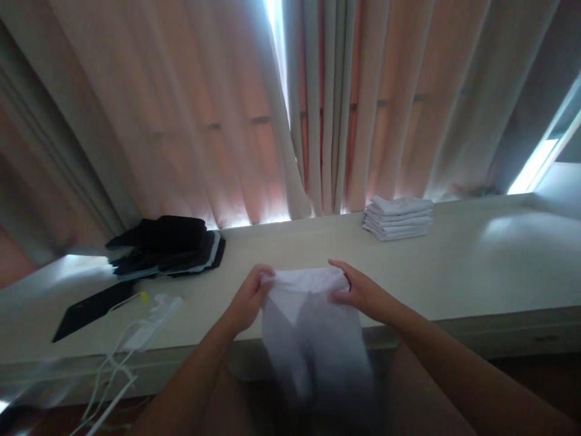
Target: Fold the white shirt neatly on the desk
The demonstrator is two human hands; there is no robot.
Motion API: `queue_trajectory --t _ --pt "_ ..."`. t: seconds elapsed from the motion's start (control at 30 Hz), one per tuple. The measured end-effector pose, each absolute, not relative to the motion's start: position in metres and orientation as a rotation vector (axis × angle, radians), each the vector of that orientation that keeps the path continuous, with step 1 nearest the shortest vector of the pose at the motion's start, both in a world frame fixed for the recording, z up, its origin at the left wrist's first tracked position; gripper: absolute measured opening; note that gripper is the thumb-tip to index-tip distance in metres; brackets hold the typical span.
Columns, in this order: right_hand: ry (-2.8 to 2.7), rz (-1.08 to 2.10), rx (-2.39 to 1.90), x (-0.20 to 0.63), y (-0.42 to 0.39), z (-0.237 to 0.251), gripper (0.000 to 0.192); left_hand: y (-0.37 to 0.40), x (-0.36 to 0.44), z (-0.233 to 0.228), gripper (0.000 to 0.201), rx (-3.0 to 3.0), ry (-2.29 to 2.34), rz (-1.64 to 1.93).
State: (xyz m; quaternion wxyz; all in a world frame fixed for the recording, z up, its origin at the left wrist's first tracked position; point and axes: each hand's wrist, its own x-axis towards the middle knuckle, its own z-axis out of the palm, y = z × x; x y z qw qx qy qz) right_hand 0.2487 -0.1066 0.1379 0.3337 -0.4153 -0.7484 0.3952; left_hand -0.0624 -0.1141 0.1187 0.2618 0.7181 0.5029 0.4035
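A white pair of trousers (313,321) hangs between my two hands over the front edge of the table, its waist part at the top and two legs dropping below, blurred by motion. My left hand (256,293) is closed on the left top corner, thumb in front. At the right top corner, my right hand (358,290) pinches the cloth between thumb and fingers. The lower ends of the legs fade into shadow near my lap.
A stack of folded white cloth (397,218) sits at the back right of the white table (290,245). Dark folded clothes (167,245) are piled at the back left, near a flat black panel (93,309) and a white power strip with cables (154,321). Curtains (204,121) hang behind.
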Motion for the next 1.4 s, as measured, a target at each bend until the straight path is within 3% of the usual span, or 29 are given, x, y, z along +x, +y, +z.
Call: queue_trajectory --t 0.1,0.3,0.37,0.47,0.5,0.6,0.67,0.77,0.97,1.13,1.27,1.4 --pt "-1.982 1.124 -1.012 0.25 -0.1 0.164 0.03 -0.112 -0.056 0.147 0.024 1.977 1.34 1.156" --pt "-1.92 0.863 -0.953 0.254 -0.095 0.19 0.026 -0.105 -0.046 0.164 0.03 2.106 1.357 1.328" --pt "-1.936 0.762 -0.968 0.253 -0.097 0.193 0.024 -0.104 -0.045 0.162 0.047 2.132 1.283 1.311" --pt "-1.958 0.658 -0.987 0.251 -0.099 0.196 0.023 -0.105 -0.043 0.151 0.093 2.066 1.264 1.091" --pt "-1.966 0.624 -1.003 0.252 -0.099 0.197 0.023 -0.106 -0.044 0.146 0.092 2.027 1.298 0.986" --pt "-1.994 0.516 -1.079 0.258 -0.097 0.198 0.023 -0.109 -0.049 0.127 0.046 1.964 1.369 0.725" --pt "-2.058 0.47 -1.13 0.266 -0.092 0.199 0.026 -0.11 -0.058 0.117 0.034 1.966 1.397 0.682" --pt "-2.228 0.526 -1.157 0.281 -0.082 0.203 0.033 -0.108 -0.074 0.113 0.03 2.015 1.437 0.755" --pt "-2.452 1.077 -1.164 0.315 -0.068 0.209 0.036 -0.094 -0.095 0.142 0.032 2.159 1.382 0.785" --pt "-2.403 1.345 -1.241 0.342 -0.065 0.195 0.036 -0.084 -0.104 0.156 0.025 2.317 1.428 0.688" --pt "-2.275 1.422 -1.218 0.351 -0.066 0.181 0.036 -0.082 -0.109 0.154 0.024 2.381 1.472 0.48" --pt "-2.294 1.517 -1.165 0.354 -0.07 0.172 0.043 -0.084 -0.117 0.15 0.019 2.278 1.471 0.607"
